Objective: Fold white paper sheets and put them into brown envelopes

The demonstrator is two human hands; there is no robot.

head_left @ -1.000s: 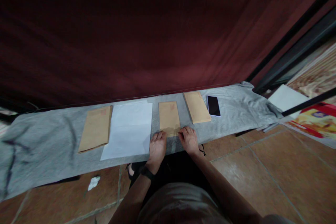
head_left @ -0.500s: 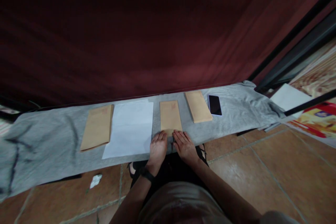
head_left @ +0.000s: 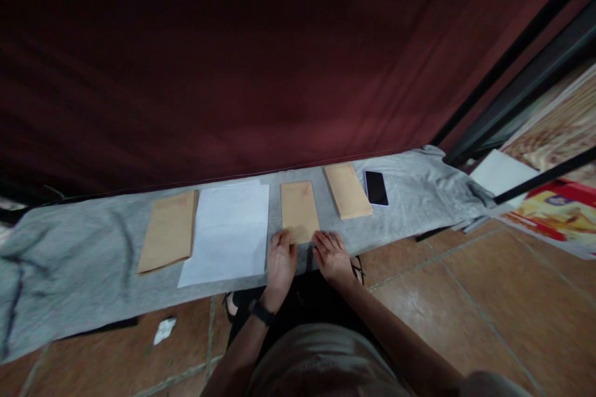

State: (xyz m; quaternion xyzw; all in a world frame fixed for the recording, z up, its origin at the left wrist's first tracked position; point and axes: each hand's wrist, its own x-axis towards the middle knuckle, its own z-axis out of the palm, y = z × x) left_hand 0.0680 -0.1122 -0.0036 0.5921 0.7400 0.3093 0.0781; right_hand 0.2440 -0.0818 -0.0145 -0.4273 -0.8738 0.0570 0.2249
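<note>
A brown paper envelope [head_left: 299, 208] lies flat on the grey cloth directly in front of me, a faint reddish print near its upper right corner. My left hand [head_left: 282, 263] rests at its lower left corner, fingers loosely bent and touching the edge. At the lower right corner is my right hand [head_left: 333, 255], its fingers stretched out and slightly apart. Neither hand lifts the envelope. Left of it lie white paper sheets [head_left: 226, 232], and beyond them a stack of brown envelopes [head_left: 168, 229]. To the right is another envelope stack [head_left: 348, 191].
A dark-screened phone [head_left: 376, 188] lies right of the envelopes. Grey cloth [head_left: 84, 260] covers the long narrow bench. A dark red surface [head_left: 279, 74] rises behind it. Crumpled white tissue [head_left: 164, 330] is on the tiled floor; a red and yellow printed package [head_left: 556, 214] stands at right.
Both hands have moved slightly apart, from the envelope's lower edge out to its lower corners. The envelope stays flat. The whole view has shifted a little.
</note>
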